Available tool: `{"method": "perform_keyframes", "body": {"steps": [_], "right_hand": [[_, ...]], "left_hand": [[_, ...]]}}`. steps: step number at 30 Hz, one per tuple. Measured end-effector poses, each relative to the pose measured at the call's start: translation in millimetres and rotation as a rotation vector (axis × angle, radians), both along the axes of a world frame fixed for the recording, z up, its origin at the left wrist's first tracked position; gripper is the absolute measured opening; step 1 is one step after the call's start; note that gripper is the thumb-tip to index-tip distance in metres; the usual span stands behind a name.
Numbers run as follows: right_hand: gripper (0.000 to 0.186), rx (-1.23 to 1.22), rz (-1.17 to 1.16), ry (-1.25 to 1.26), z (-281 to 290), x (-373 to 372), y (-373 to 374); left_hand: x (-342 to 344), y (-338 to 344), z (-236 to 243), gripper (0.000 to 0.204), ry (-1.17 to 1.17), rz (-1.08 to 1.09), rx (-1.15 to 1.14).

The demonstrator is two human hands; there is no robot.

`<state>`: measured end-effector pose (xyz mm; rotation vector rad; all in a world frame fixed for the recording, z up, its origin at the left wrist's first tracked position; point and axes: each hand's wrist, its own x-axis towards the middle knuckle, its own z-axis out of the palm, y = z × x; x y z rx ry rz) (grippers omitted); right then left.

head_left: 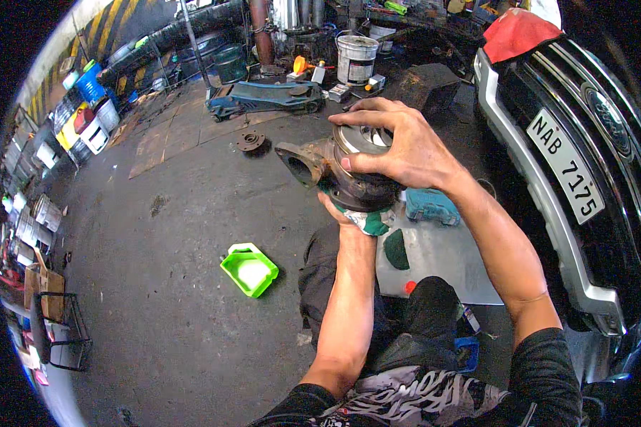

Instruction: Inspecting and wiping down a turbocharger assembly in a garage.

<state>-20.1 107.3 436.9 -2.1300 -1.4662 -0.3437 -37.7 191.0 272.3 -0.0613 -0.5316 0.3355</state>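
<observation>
Above my lap I hold a turbocharger [335,186] with a rusty brown flanged opening at its left side. A shiny round metal section with a finned wheel sits at its top. My right hand [413,142] grips that section from above, thumb and fingers spread around its rim. Below, my left hand [335,211] supports the dark lower body, its fingers mostly hidden behind the part. A white and green cloth [369,220] shows between the left palm and the housing.
A bright green tray [251,272] and a rusty round flange [251,142] lie on the dark floor. Farther back are a blue floor jack [263,99] and a white bucket [356,60]. To my right stand a teal case [432,206] and a vehicle's front bumper [541,220].
</observation>
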Motion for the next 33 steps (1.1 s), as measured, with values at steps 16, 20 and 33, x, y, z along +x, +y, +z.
{"method": "perform_keyframes", "body": {"steps": [16, 20, 33], "right_hand": [[0.059, 0.05, 0.003, 0.056, 1.9, -6.1, -8.3], [0.059, 0.107, 0.016, 0.08, -3.2, -1.4, -13.7], [0.058, 0.088, 0.004, 0.109, 0.3, -0.3, -15.5]], "left_hand": [[0.5, -4.8, 5.1, 0.077, 0.079, -0.055, -0.065], [9.0, -13.2, -12.4, 0.08, 0.042, 0.013, -0.081], [4.1, -19.4, -2.9, 0.097, 0.082, 0.031, -0.01]]}}
